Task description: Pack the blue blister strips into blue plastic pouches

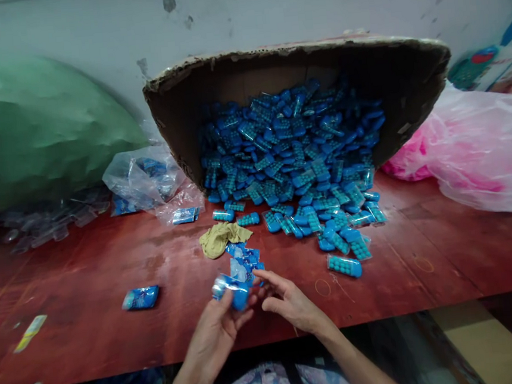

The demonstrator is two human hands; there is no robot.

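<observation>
Near the table's front edge, my left hand (220, 326) grips a small blue pack (233, 291) between thumb and fingers; the pack is slightly blurred. Just right of it is my right hand (287, 300), its fingers apart and its fingertips beside a few printed blue sachets (245, 263) on the table. No object shows in its grasp. A crumpled yellowish cloth (219, 238) touches the top of the sachets. Clear packs with blue-green balls (344, 265) lie to the right. On the left, a filled blue pack (140, 298) rests by itself.
A tipped cardboard box (172, 112) spills many blue packs (288, 147) onto the red table (78, 267). Behind at left are a large green bag (40, 133) and a clear plastic bag (142, 178). A pink-and-white bag (485, 148) sits at right.
</observation>
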